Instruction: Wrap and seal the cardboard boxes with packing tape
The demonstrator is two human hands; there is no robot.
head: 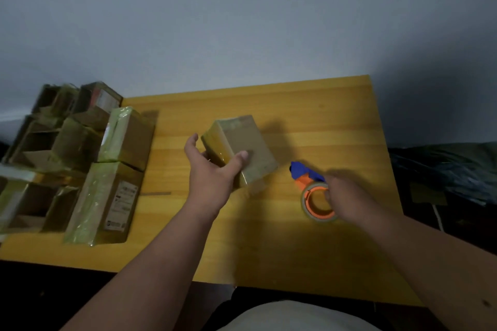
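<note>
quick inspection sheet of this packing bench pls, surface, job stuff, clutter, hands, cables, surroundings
surface: yellow wooden table, against a grey wall
job's things: cardboard box, partly taped, tilted; tape dispenser, orange and blue
clutter: stack of taped boxes at table's left edge
hands: left hand grips the cardboard box; right hand holds the tape dispenser
cables: pale cord off the table's right side, use unclear
surroundings: dark cloth at right
</note>
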